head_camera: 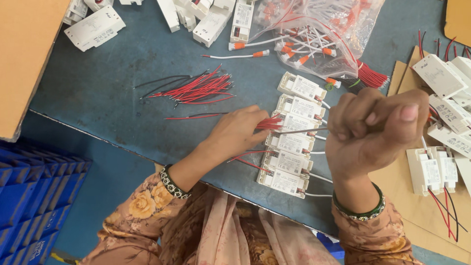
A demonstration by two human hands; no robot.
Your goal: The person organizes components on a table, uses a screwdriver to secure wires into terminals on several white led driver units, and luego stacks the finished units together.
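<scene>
Sleeves (162, 216) in a flowered print frame the bottom of the view, a bangle on each wrist. Just beyond them, at the table's (98, 88) near edge, a row of white boxes (290, 142) lies side by side, each trailing thin leads. The right hand (375, 130) is raised over that row, clenched into a fist around a thin metal tool (299, 130) whose tip points left toward the middle boxes. The left hand (235, 132) rests flat against the row and pinches a small bunch of red wires (269, 122) at one box's end, fingers closed on them.

The main risk, as I judge it, is the tool's tip: it sits very near the left fingertips, and a slip off the box could jab them. The pinched wires are fine and springy, so a loose hold could let one spring out of its slot. The nearest boxes lie close to the table edge, and a sideways push along the row could nudge one off.

Farther out, a loose pile of red and black wires (194, 88) spreads on the blue surface. Beyond it sit a clear bag (319, 34) of white, orange-capped leads and more white boxes (95, 27).
</scene>
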